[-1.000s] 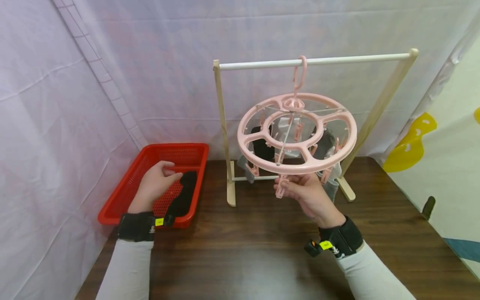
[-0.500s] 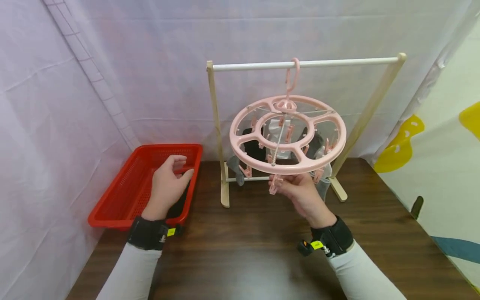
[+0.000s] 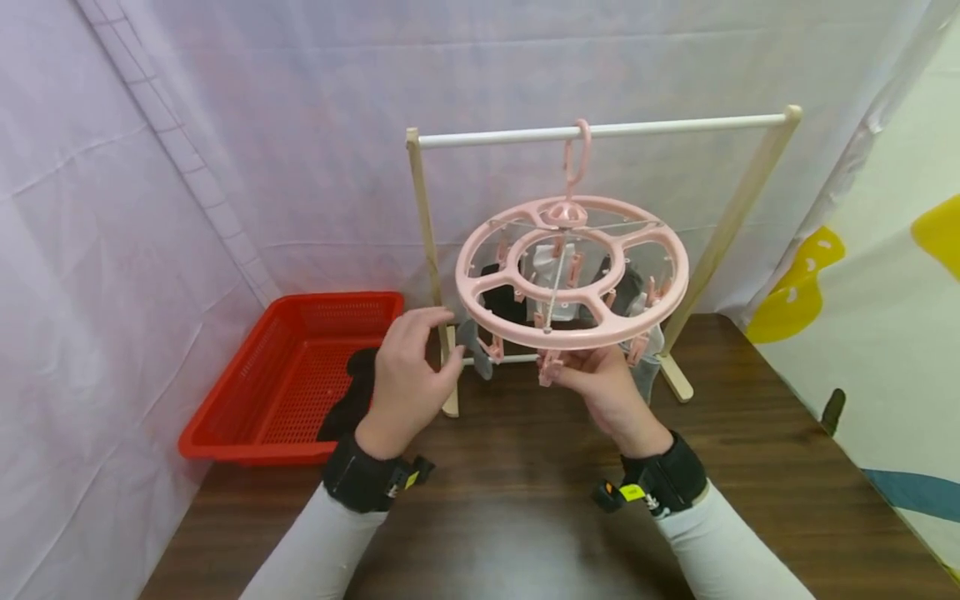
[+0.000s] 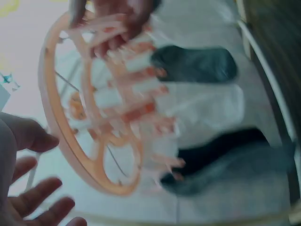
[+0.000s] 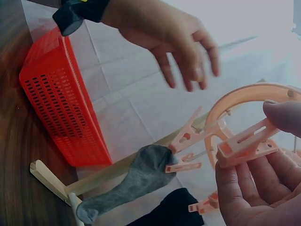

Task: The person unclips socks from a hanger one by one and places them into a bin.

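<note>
A round pink sock hanger [image 3: 573, 337] hangs by its hook from a white bar. My right hand [image 3: 611, 387] pinches a pink clothes peg [image 5: 247, 143] at the hanger's near rim, thumb on top and fingers beneath. My left hand [image 3: 408, 375] is beside the hanger's left side, empty, its fingers spread in the right wrist view. Close to its thumb a grey sock [image 5: 134, 176] hangs from another peg. Farther back hang a dark sock [image 3: 502, 302], a white sock [image 3: 543, 262] and another grey sock [image 4: 197, 64].
The red perforated basket [image 3: 225, 392] stands at the left on the brown table [image 3: 517, 508], with a black sock [image 3: 352, 400] inside it. Wooden uprights [image 3: 423, 200] carry the white bar [image 3: 675, 127]. White cloth [image 3: 300, 125] covers the walls behind and left.
My left hand has moved right, from over the basket to beside the hanger. My right hand keeps its pinch on the peg. The black sock still lies in the basket.
</note>
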Motion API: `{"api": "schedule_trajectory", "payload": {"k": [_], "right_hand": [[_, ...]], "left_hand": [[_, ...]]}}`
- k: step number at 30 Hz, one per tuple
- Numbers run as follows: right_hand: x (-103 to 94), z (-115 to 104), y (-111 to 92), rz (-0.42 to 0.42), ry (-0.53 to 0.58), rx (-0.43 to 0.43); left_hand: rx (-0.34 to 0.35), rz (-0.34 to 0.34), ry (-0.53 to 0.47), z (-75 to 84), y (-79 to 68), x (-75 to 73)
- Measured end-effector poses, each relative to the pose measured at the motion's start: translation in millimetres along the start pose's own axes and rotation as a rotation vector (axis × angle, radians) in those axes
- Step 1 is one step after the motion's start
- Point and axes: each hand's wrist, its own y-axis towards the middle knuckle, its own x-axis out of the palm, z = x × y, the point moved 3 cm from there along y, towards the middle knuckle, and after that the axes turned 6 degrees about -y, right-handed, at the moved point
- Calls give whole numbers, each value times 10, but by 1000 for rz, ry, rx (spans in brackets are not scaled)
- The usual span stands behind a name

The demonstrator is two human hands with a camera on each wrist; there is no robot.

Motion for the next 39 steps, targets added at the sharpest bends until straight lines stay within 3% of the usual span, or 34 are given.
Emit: {"api": "schedule_trajectory", "payload": {"k": [4,10,14,18,23,28,31,33,36,39], "right_hand": [[-17,-38,-14,15,-73,-1],[4,-99,-43,28,-259,13],[25,-166,-72,68,-560,-68],[57,-294,-120,120,-906,-145],[64,-496,-181,136,-1182,-120],[25,-709,-256,42,-1212,-37],[-28,-853,-327,-23,-1155,-61],[-67,-974,-372,-62,-1067,-169],[-91,-1207,-421,-77,-868,-431],[-179,-1350,-436,6,-860,-649]], "left_hand": [[64,-20,-51,180,109,103],[176,-83,34,389,241,159],[249,-129,81,488,284,218],[270,-123,102,522,286,271],[259,-84,106,522,265,270],[262,-35,82,506,249,250],[266,-11,62,498,238,245],[269,3,50,498,233,246],[276,22,31,503,230,250],[286,45,21,497,239,257]]}}
